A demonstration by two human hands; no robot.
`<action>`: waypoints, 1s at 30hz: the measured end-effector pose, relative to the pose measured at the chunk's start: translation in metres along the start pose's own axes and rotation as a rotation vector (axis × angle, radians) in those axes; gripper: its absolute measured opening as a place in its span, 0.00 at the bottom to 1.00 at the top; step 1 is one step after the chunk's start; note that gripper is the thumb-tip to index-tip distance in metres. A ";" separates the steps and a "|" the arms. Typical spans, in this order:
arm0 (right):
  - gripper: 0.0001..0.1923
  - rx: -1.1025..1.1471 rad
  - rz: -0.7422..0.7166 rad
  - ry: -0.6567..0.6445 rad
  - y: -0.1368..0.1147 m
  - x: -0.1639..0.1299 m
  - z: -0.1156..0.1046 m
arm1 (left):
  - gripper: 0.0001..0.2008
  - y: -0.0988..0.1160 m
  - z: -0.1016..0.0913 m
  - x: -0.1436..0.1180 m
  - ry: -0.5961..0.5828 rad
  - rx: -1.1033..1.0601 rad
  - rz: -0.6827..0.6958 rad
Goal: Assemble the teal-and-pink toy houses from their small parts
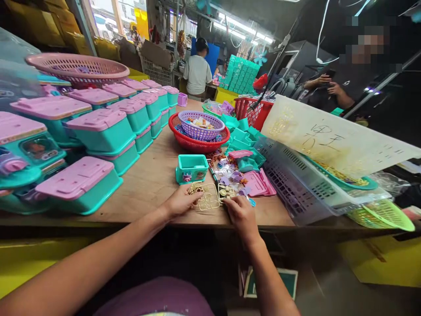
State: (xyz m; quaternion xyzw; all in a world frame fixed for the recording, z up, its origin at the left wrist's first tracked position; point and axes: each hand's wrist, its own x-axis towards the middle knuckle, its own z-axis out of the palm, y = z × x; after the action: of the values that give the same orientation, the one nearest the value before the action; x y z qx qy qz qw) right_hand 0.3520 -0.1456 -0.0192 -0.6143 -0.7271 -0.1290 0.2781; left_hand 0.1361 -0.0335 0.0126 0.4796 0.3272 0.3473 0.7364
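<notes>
Beige plastic is what both hands are on: a thin sprue frame (208, 196) of tiny parts lying flat at the near edge of the wooden workbench (148, 184). The left hand (180, 201) pinches the frame's left end with curled fingers, the right hand (241, 212) presses down on its right end, fingers bent over the little round pieces. Just behind sits a small open teal box (191, 167), glossy and square-cornered, beside a scatter of pink lids (255, 181) and purple bits. To the left are stacks of teal cases with pink lids (98, 127), smooth moulded plastic. A purple woven-look basket (200, 124) sits inside a red basket (197, 141). On the right a clear slotted crate (297, 182) lies tipped, with a cardboard sheet (332, 140) over it bearing handwritten characters, too faint to read properly
</notes>
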 end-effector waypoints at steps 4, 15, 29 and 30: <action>0.12 0.310 0.232 0.156 -0.027 0.020 0.001 | 0.12 -0.003 -0.007 -0.002 -0.007 -0.018 -0.096; 0.09 0.672 0.495 0.340 -0.087 0.046 0.020 | 0.32 -0.009 -0.010 -0.007 -0.068 -0.694 -0.228; 0.29 0.260 0.033 0.202 -0.125 0.034 0.065 | 0.38 -0.014 -0.003 -0.010 -0.062 -0.811 -0.198; 0.29 0.268 0.034 0.208 -0.125 0.033 0.064 | 0.37 -0.014 -0.003 -0.010 -0.058 -0.815 -0.200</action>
State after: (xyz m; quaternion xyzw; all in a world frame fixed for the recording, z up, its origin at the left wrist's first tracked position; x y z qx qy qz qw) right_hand 0.2125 -0.1106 -0.0333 -0.5671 -0.6948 -0.0888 0.4333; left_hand 0.1307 -0.0439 0.0000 0.1244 0.1869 0.3613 0.9050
